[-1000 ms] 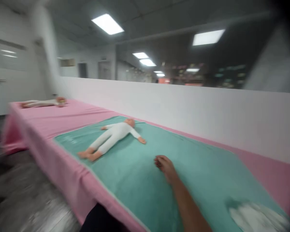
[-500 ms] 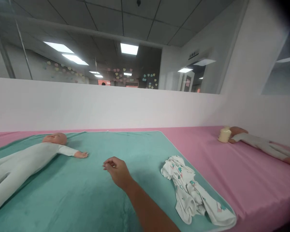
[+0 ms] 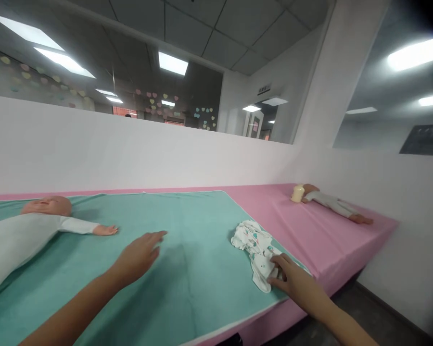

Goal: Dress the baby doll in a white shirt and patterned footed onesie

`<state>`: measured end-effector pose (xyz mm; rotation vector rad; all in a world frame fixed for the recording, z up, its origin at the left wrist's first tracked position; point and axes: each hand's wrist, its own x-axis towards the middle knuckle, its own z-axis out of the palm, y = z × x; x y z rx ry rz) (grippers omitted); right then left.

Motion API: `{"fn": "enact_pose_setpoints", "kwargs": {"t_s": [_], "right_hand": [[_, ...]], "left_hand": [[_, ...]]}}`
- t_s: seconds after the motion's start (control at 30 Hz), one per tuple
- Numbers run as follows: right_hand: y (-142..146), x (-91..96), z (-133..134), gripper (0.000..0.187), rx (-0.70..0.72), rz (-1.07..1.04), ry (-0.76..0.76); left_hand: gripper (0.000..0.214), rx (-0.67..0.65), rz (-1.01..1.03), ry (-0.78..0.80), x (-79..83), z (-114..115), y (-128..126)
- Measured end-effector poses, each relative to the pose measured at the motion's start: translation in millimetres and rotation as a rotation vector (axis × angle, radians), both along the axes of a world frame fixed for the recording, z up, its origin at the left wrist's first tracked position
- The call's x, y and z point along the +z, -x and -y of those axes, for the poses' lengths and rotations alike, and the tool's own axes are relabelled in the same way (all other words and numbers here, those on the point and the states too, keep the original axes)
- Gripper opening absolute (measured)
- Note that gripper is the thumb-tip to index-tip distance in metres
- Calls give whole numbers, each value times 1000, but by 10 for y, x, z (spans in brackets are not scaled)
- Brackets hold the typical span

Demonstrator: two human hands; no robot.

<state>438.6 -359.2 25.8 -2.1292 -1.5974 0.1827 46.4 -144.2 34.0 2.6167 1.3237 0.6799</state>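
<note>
Crumpled near the right edge of the teal blanket (image 3: pixel 198 211) lies a white baby garment (image 3: pixel 254 240) with small green and pink prints. My right hand (image 3: pixel 292 278) is at its near right end, thumb and fingers curled on a fold of the cloth. Over the middle of the blanket my left hand (image 3: pixel 139 257) is held out, fingers stretched, holding nothing. A baby doll (image 3: pixel 18 235) in a white suit lies face up at the left, one arm reaching toward my left hand but apart from it. Its legs are out of view.
Pink sheeting (image 3: pixel 274 206) covers the table under the blanket, with its edge at the right. A cream bottle (image 3: pixel 298 193) stands at the back right beside a second doll (image 3: pixel 332 202). A white wall (image 3: pixel 130 154) with windows above closes off the back.
The view has turned right. My right hand has moved from the middle of the blanket to the garment and taken hold of it. My left hand has come into view.
</note>
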Motion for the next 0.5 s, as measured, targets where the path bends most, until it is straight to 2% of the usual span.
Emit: {"fn": "enact_pose_setpoints", "kwargs": {"t_s": [0.1,0.17,0.23,0.3,0.37,0.43,0.5], "right_hand": [[84,-13,-77,35,-20,114,-7],[149,-72,-188,35,-38,219,-65],[199,-148,-296,27,-21,333,-110],[236,-197,-387,13,2,387,-85],[275,-174,-469,10,-36,345,-13],[340,-54,-553,14,-90,225,46],[446,156,-643,21,-103,67,39]], "left_hand": [[53,-263,-128,63,-259,-174,-386],[53,-344,-150,115,-453,-204,-468],[52,-379,-88,169,-576,-185,-440],[52,-380,57,271,-585,-148,-377],[51,-359,295,449,-505,-129,-335],[47,-326,548,624,-398,-141,-322],[43,-277,718,737,-315,-174,-318]]}}
